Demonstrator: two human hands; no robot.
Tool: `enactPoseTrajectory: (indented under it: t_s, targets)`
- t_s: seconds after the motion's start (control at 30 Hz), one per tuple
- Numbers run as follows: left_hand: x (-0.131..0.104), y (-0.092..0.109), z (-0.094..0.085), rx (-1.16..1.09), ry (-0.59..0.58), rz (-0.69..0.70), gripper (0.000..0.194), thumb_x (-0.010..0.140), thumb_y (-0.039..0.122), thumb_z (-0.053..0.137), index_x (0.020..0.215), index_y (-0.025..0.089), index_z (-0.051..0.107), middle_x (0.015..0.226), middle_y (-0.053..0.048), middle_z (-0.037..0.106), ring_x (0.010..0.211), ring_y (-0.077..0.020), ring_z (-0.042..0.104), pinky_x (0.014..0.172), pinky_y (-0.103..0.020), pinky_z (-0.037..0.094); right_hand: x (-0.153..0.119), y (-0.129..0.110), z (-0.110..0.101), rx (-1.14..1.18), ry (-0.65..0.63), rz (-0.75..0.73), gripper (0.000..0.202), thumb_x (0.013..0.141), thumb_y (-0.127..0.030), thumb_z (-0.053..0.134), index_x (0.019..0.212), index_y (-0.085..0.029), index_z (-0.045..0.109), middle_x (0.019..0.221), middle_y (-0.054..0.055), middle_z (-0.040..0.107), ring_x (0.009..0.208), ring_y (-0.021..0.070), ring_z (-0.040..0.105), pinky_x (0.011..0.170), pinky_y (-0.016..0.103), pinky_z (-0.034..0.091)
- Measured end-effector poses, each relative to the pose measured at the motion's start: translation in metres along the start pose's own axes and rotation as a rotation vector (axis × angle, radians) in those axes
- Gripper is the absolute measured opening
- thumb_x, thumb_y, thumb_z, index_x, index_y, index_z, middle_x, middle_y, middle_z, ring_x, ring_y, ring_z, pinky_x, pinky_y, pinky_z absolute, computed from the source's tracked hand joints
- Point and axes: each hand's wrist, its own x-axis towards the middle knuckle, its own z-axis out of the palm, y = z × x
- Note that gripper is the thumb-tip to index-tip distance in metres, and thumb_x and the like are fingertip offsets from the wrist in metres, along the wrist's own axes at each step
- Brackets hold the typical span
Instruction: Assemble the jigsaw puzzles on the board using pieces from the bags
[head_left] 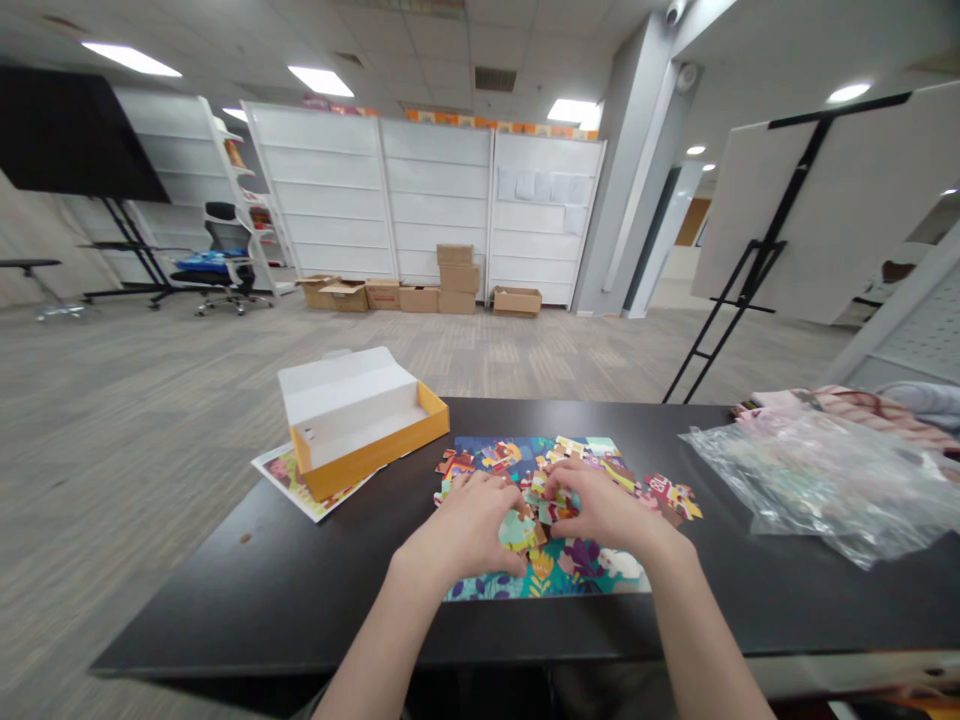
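Note:
Loose jigsaw puzzle pieces (519,535) lie heaped on a colourful picture sheet (480,588) on the black table. Over the left part of the heap rests my left hand (469,520), its thumb spread away from the curved fingers. My right hand (600,505) is curled over the right part, thumb and fingers apart with pieces showing between them. Both hands seem to touch the pieces, though the contact under the fingers is hidden. A few more puzzle pieces (667,495) lie off the sheet's right edge, near my right wrist.
An open yellow box (375,450) with a white inside stands at the left, partly on a printed sheet (319,508). Clear plastic bags (832,490) and folded cloth (892,415) lie at the right of the table (300,590). An easel board stands beyond.

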Motion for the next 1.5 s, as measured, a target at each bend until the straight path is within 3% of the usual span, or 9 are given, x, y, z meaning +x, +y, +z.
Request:
enactPoseTrajectory:
  t_s: [0.2,0.43,0.77,0.9,1.13,1.37,1.5]
  targets:
    - [0.003,0.000,0.008,-0.010,0.035,0.014,0.050,0.061,0.047,0.087,0.101,0.023,0.067,0.109,-0.007,0.068,0.113,-0.0320,0.058,0.103,-0.047,0.039,0.002,0.003,0.004,-0.071,0.000,0.083,0.017,0.070,-0.015,0.072,0.083,-0.019,0.061,0.092,0.005,0.068,0.089,0.0227,0.061,0.074,0.030,0.041]
    - [0.003,0.000,0.007,-0.029,0.026,0.015,0.046,0.062,0.041,0.085,0.099,0.022,0.066,0.109,-0.006,0.068,0.111,-0.0309,0.059,0.103,-0.045,0.039,0.001,0.005,0.004,-0.035,0.025,0.065,0.031,0.071,-0.014,0.071,0.101,-0.018,0.063,0.106,0.008,0.070,0.100,0.0252,0.063,0.085,0.033,0.044]
    - [0.001,0.000,0.003,-0.013,-0.005,-0.005,0.048,0.063,0.042,0.085,0.102,0.021,0.065,0.111,-0.007,0.068,0.111,-0.0316,0.059,0.104,-0.047,0.039,0.005,-0.009,0.005,-0.017,-0.014,0.077,0.032,0.071,-0.014,0.072,0.102,-0.019,0.065,0.113,0.009,0.070,0.107,0.0266,0.063,0.089,0.035,0.046]
    - [-0.002,0.001,-0.002,-0.016,-0.032,-0.023,0.047,0.063,0.037,0.083,0.103,0.020,0.065,0.112,-0.008,0.068,0.113,-0.0313,0.058,0.106,-0.046,0.039,0.003,-0.003,0.006,0.016,0.027,0.032,0.030,0.072,-0.014,0.070,0.101,-0.021,0.065,0.109,0.007,0.070,0.103,0.0246,0.064,0.087,0.033,0.047]
    - [-0.005,-0.002,-0.002,-0.036,-0.032,-0.046,0.048,0.059,0.039,0.086,0.100,0.022,0.067,0.111,-0.008,0.069,0.114,-0.0323,0.058,0.105,-0.045,0.040,0.007,-0.001,0.006,-0.042,0.180,0.022,0.024,0.081,-0.027,0.070,0.103,-0.020,0.064,0.105,0.007,0.069,0.101,0.0250,0.063,0.088,0.036,0.046]
    - [-0.007,-0.001,-0.008,-0.016,-0.039,-0.064,0.048,0.060,0.038,0.087,0.102,0.022,0.068,0.112,-0.007,0.070,0.114,-0.0323,0.058,0.105,-0.046,0.040,0.012,-0.010,0.022,-0.028,0.077,0.040,0.026,0.079,-0.026,0.072,0.102,-0.019,0.065,0.107,0.010,0.069,0.106,0.0272,0.062,0.090,0.037,0.046]
    - [-0.008,0.000,-0.008,0.001,-0.056,-0.081,0.048,0.061,0.037,0.087,0.101,0.022,0.068,0.113,-0.008,0.069,0.113,-0.0328,0.059,0.105,-0.047,0.040,0.010,-0.007,0.023,-0.014,0.052,0.047,0.034,0.075,-0.018,0.070,0.108,-0.021,0.063,0.113,0.009,0.068,0.109,0.0266,0.061,0.091,0.035,0.045]
